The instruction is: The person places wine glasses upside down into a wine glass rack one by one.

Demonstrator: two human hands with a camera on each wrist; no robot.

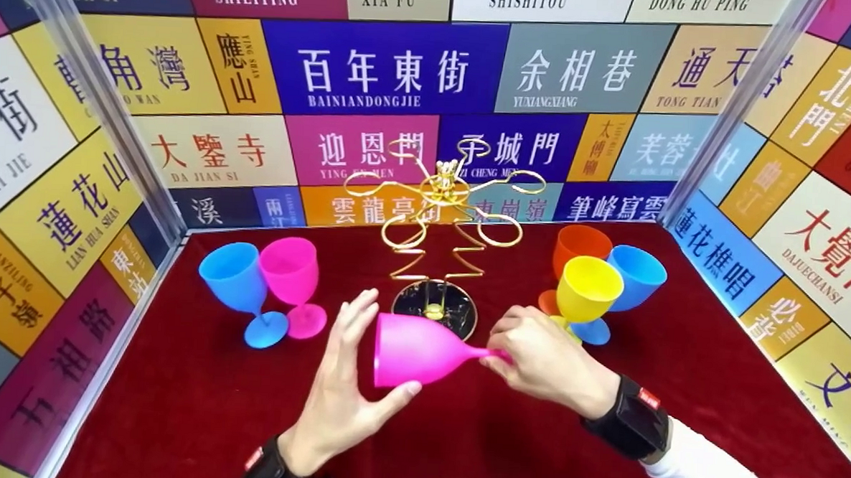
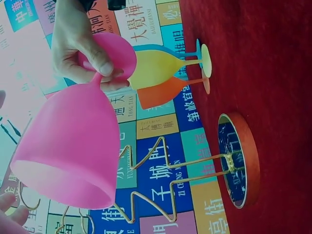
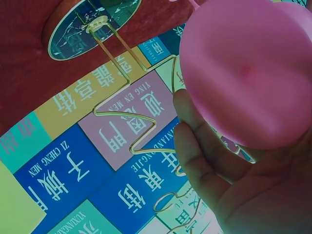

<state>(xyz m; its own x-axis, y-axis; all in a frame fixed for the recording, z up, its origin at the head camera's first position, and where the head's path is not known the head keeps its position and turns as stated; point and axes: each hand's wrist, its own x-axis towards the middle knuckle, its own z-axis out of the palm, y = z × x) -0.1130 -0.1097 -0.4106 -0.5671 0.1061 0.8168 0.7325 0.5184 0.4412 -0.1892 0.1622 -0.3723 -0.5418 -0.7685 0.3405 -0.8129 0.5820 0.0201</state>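
Observation:
A pink plastic goblet (image 1: 420,350) lies sideways in the air between my hands, its mouth towards the left. My right hand (image 1: 546,355) pinches it by the stem near the foot. Seen in the left wrist view, the right thumb and fingers (image 2: 100,63) close round the stem beside the round foot, with the bowl (image 2: 68,141) hanging towards the camera. My left hand (image 1: 347,390) is spread at the mouth, thumb close under the bowl and fingers extended by the rim. In the right wrist view, pink plastic (image 3: 248,73) covers the upper right.
Behind the hands stands a gold wire rack (image 1: 445,189) with several rings on a black round base (image 1: 458,312). Blue (image 1: 233,277) and pink goblets (image 1: 291,273) stand left. Orange (image 1: 579,246), yellow (image 1: 588,289) and blue goblets (image 1: 639,277) stand right. Lettered panels enclose the red cloth (image 1: 210,409).

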